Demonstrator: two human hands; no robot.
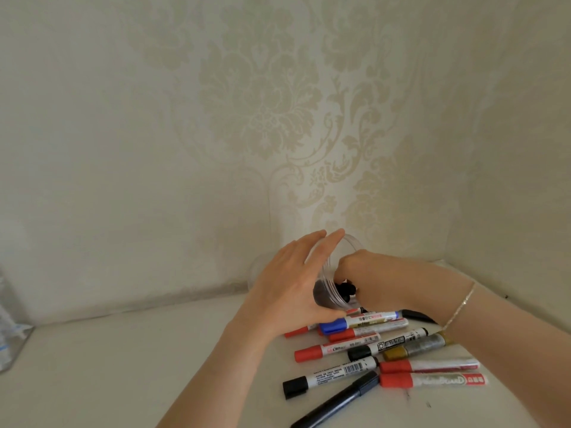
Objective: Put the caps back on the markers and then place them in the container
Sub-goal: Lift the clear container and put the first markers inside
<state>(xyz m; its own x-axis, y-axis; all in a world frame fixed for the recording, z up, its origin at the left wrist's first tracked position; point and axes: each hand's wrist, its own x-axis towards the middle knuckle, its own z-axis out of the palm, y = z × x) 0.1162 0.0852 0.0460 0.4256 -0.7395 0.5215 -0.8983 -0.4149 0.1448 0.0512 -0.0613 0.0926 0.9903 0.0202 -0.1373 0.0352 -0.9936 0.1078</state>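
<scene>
Nearest the camera, at about five o'clock on the white tabletop [123, 366], lies a long dark-blue pen-like marker [336, 400], its axis running from seven o'clock up toward one o'clock. Beyond it a loose pile of capped markers is spread flat: a black-capped white marker with a barcode label [330, 376], two red-capped white markers [432, 373] at four o'clock, a gold-and-silver marker [417, 347], and a blue-capped white marker [358, 323] closest to the hands. Most of them lie with their long axes roughly nine-to-three, caps pointing to nine o'clock. Just past the pile, toward twelve o'clock, a clear round plastic container [336, 273] is tipped on its side with its mouth opening toward three o'clock. The left hand [290, 285] cups it from the nine o'clock side, fingers straight and laid along the wall, thumb underneath, steadying it. The right hand [370, 282] comes in from three o'clock with its fingers curled at the mouth, pinching what looks like a black marker [347, 290] whose end sits at or just inside the rim; how far it has entered I cannot tell. I judge the step in hand to be feeding this marker in. What matters next is that the pile lies at six o'clock of the container, directly under the right wrist, so the right hand is nearer, and each marker's axis already roughly matches the container's sideways axis.
</scene>
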